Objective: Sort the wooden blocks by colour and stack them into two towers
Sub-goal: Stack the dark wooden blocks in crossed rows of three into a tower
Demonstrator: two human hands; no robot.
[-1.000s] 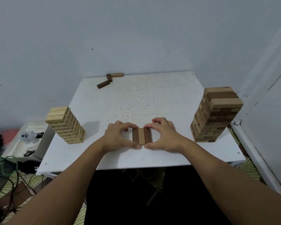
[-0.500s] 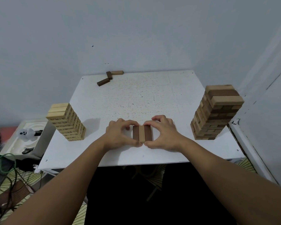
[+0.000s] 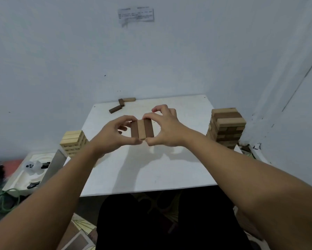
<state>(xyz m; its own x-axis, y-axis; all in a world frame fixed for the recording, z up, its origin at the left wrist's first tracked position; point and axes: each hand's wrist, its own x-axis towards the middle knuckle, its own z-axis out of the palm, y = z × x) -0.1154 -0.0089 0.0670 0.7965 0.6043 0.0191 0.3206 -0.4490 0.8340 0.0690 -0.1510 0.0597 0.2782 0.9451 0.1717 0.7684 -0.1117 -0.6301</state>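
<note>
Head view: a row of three flat wooden blocks (image 3: 142,129), two dark brown with a pale one between them, is held in the air above the middle of the white bench (image 3: 151,170), side by side and touching. Their long axes run from near to far, the near ends pointing at the person. The left hand (image 3: 113,136) grips the row from the left, thumb at the near end and curled fingers (image 3: 123,126) at the left dark block; the right hand (image 3: 165,129) grips it from the right, thumb at the near end and fingers curled over the far end. The hands' shadow lies on the bench below.

At the bench's left edge stands a short tower of pale wooden blocks (image 3: 74,141), partly hidden by the left forearm. At the right edge, beside the wall, stands a taller tower of mixed pale and dark wooden blocks (image 3: 225,128). At the far edge lie three loose blocks (image 3: 122,104): two dark and one pale, lying at angles to each other.

Left of the bench, lower down, a white foam tray (image 3: 20,179) holds a small clear plastic figure (image 3: 33,166) and some dark small parts.
</note>
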